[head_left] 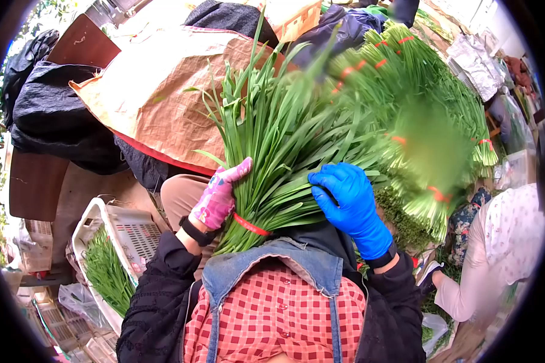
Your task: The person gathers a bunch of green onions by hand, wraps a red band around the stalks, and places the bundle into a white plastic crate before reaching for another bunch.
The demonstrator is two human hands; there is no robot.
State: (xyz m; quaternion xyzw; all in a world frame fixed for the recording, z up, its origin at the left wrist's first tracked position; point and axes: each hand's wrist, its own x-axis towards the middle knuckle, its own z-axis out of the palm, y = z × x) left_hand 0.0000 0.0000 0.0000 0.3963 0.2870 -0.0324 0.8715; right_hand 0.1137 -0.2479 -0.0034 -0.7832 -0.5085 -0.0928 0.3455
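Observation:
A large bunch of garlic chives [272, 157] rests on my lap, its leaves fanned upward and to the right. A red band [251, 224] circles it near the stem ends. My left hand [218, 195], in a pink patterned glove, grips the bunch's left side just above the band, thumb pointing up; its other fingers are partly hidden. On the right side, my right hand [349, 206], in a blue glove, has its fingers curled in a pinch at the leaves. A long leaf runs to its fingertips.
Several red-banded chive bunches [415, 66] are piled at the upper right. A white crate [136, 233] with loose chives stands at my left. An orange-brown woven sheet [157, 97] lies ahead. Another person's patterned sleeve [515, 230] shows at the right. A blurred green smear covers part of the pile.

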